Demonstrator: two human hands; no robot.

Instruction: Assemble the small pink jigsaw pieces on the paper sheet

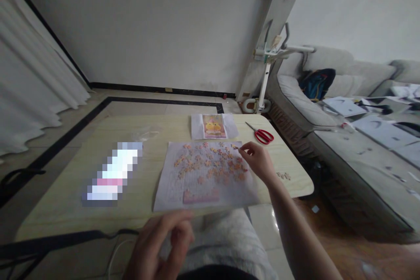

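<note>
My right hand reaches over the upper right of a white sheet of paper. Its thumb and forefinger pinch a small jigsaw puzzle piece, mostly hidden by the fingertips. Loose orange, pink and yellow puzzle pieces are scattered over the sheet. Along the sheet's lower part lies a joined pink strip of puzzle. My left hand hovers at the near table edge, slightly blurred, fingers loosely curled and apart, with nothing visible in them. Behind the sheet lies a printed picture with yellow figures.
Red-handled scissors lie at the back right of the wooden table. A few pieces rest face down near its right edge. Clear plastic and a pixelated bright device are at left. A sofa stands beyond.
</note>
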